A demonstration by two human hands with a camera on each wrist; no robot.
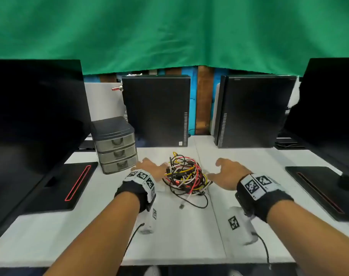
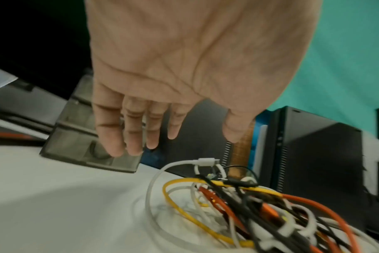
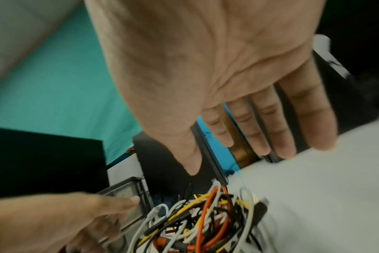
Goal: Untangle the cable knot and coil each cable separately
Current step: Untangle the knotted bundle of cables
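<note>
1. We saw the cable knot, a tangle of red, yellow, white and black cables, lying on the white table in front of two black computer cases.
2. Our left hand hovered just left of the knot, fingers straight and slightly spread, holding nothing.
3. Our right hand hovered just right of it, fingers extended, likewise holding nothing.
4. A small grey drawer unit stood beside the left hand, and a white plug stuck up from the knot's edge.
</note>
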